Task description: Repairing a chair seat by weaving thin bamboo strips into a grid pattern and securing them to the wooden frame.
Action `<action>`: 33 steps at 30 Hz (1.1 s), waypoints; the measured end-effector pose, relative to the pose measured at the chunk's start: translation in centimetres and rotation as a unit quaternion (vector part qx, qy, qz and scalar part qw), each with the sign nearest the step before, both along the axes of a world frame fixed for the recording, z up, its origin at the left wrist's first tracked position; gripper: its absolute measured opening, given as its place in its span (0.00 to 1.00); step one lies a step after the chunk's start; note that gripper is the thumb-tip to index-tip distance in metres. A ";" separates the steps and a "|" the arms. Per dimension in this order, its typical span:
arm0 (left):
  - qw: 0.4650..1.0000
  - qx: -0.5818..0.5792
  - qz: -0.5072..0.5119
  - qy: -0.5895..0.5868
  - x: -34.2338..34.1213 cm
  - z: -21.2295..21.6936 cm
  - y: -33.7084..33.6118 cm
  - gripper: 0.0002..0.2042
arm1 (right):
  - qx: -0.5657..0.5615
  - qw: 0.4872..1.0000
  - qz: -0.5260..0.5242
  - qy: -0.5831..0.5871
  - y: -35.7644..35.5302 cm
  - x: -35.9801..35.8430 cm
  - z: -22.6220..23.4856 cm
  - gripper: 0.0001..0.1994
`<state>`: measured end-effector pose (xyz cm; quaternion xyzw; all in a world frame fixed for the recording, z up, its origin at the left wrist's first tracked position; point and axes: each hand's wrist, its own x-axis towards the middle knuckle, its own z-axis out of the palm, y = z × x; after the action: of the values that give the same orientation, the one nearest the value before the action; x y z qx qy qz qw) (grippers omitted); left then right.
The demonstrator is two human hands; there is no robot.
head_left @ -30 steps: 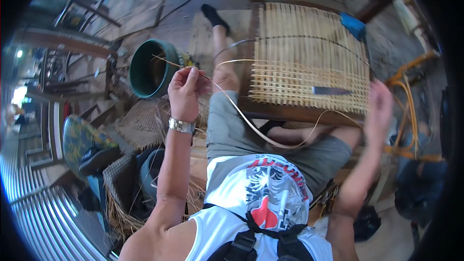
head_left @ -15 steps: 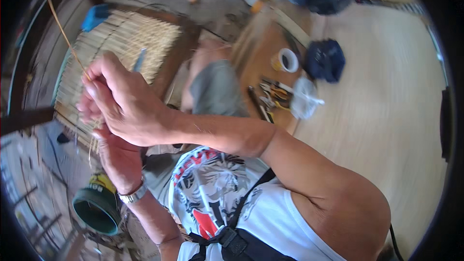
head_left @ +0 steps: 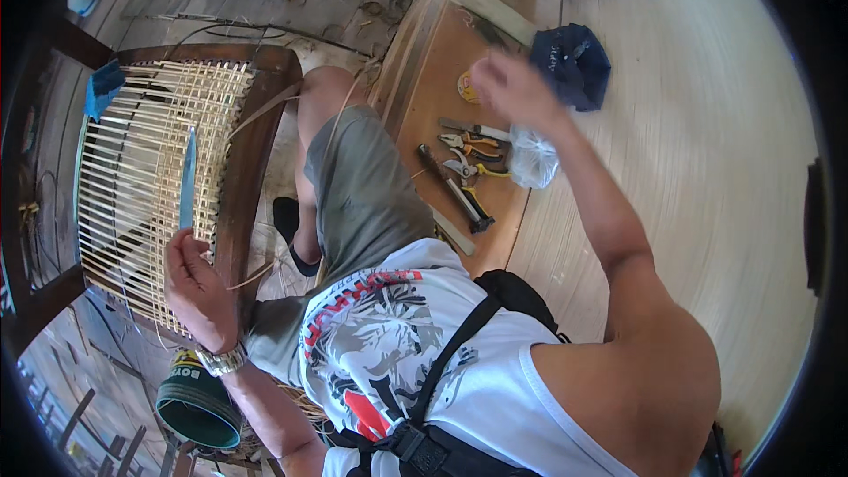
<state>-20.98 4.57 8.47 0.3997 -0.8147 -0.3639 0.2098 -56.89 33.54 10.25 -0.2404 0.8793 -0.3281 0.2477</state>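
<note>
A woven cane seat (head_left: 146, 155) in a dark wooden frame lies at my left, its strands crossing most densely on the right side. A long, flat blue-grey strip (head_left: 188, 181) rests across the weave. My left hand (head_left: 199, 296) is at the strip's near end, fingers curled together on it. My right hand (head_left: 521, 97) is smeared by motion above the board on my right. It covers most of a small cup (head_left: 465, 87) with a yellow side, and its fingers are too blurred to read. A thin cane strand (head_left: 252, 278) curves beside my left hand.
Pliers (head_left: 473, 146), pruning shears (head_left: 468, 168) and a hammer (head_left: 455, 190) lie on the brown board, beside a clear plastic bag (head_left: 533, 159) and a dark blue cap (head_left: 574, 66). A green bucket (head_left: 199, 411) stands at lower left. Blue cloth (head_left: 104, 88) wraps the seat's corner.
My hands, together over the seat with a cane strand, have parted. The right has swung over to the cup; the left has come down to the strip's end. The view has shifted.
</note>
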 end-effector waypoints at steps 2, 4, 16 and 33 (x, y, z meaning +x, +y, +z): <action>0.993 0.097 0.064 -0.034 -0.9 -0.5 -0.7 0.11 | 0.151 0.968 0.082 0.182 7.5 1.0 -6.7 0.07; 0.926 0.351 0.018 0.136 -0.6 -1.5 -2.7 0.10 | 0.176 0.955 0.092 0.221 11.0 1.9 -11.0 0.09; 0.676 0.566 -0.054 0.469 0.9 -1.0 -5.7 0.07 | 0.217 0.957 0.128 0.147 13.6 -1.8 -16.3 0.20; 0.786 0.335 -0.013 0.519 5.4 3.6 -8.8 0.11 | -0.081 0.982 0.001 0.170 3.8 4.7 -3.9 0.18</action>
<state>-15.54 -4.25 12.11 0.1849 -0.4148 -0.7696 0.4488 -52.15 37.30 6.35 -0.3132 0.8788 -0.3522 0.0744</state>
